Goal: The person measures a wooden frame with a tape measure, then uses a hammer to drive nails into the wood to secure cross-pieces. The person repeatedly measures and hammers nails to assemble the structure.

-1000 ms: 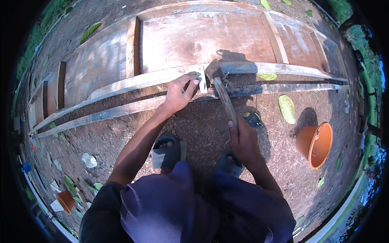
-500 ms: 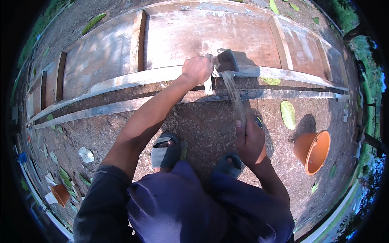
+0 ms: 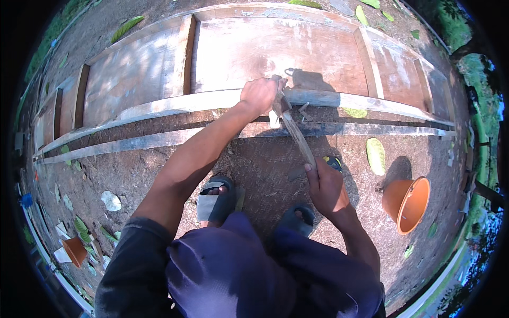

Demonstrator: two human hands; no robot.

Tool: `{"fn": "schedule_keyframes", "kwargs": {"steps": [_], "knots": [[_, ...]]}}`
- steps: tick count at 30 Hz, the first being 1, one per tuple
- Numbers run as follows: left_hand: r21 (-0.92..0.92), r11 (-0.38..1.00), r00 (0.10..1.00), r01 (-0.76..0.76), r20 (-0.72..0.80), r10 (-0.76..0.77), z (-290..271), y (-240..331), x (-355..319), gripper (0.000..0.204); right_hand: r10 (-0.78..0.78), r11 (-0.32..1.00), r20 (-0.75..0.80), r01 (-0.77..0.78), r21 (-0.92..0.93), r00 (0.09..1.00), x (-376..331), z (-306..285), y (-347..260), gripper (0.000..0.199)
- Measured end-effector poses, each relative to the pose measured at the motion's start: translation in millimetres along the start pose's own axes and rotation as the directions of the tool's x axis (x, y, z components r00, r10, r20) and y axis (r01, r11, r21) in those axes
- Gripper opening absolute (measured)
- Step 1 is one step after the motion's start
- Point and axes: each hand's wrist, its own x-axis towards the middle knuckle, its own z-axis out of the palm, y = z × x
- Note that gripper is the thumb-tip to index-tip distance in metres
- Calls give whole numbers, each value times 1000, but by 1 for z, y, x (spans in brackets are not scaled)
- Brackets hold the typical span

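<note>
My right hand (image 3: 327,186) is closed round the wooden handle of a hatchet-like tool (image 3: 300,139). Its broad dark metal head is beside the fingers of my left hand (image 3: 260,96), over the near rail of a long wooden frame (image 3: 212,99). My left hand is closed at that rail, round the upper part of what looks like a short pale wooden piece (image 3: 274,120). The lower end of this piece shows below the fingers; the rest is hidden by my hand and the tool head.
Plywood panels (image 3: 275,53) and crosspieces (image 3: 186,53) fill the frame. A separate long board (image 3: 175,139) lies along its near side. An orange bucket (image 3: 407,204) lies tipped at the right, another orange container (image 3: 74,252) at the far left. Leaves (image 3: 376,156) dot the soil. My sandalled feet (image 3: 216,199) are below.
The tool head has come down and left from above the rail to beside my left fingers. My right hand has shifted slightly down; my left hand still grips at the rail.
</note>
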Motion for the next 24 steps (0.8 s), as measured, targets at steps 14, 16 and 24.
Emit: {"fn": "schedule_keyframes", "kwargs": {"steps": [14,16,24], "knots": [[-7,999,998,39,-45,-39,14,-14,-15,49,-113,972,-225,154,175,968,-8,-17,-26,29],[-8,1000,999,30,-36,-30,6,-11,-10,51,-115,950,-389,215,225,914,-10,-20,-34,30],[44,997,998,66,3,-66,0,-8,-12,52,-5,996,-47,9,92,999,-4,-23,-16,28]]}}
